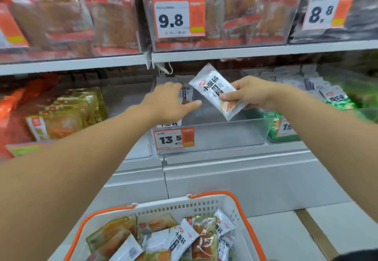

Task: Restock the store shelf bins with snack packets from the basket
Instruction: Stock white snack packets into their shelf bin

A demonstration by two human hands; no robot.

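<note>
My right hand (pixel 252 95) pinches a white snack packet (pixel 212 88) by its lower end and holds it tilted over the clear shelf bin (pixel 227 136), which carries a 13.5 price tag (pixel 173 140). My left hand (pixel 169 102) reaches into the left end of the same bin. Its fingers are stretched against a few white packets (pixel 186 95) standing there, and its thumb points right. Most of the bin's floor is bare. Below, the white basket (pixel 204 204) with orange handles holds several white and yellow-green packets (pixel 173 240).
A bin of yellow-green packets (pixel 67 113) stands to the left and green packets (pixel 337 100) to the right. The upper shelf (pixel 245 53) overhangs the bin and carries red packs behind 9.8 and 8.8 price tags. A grey shelf base lies between bin and basket.
</note>
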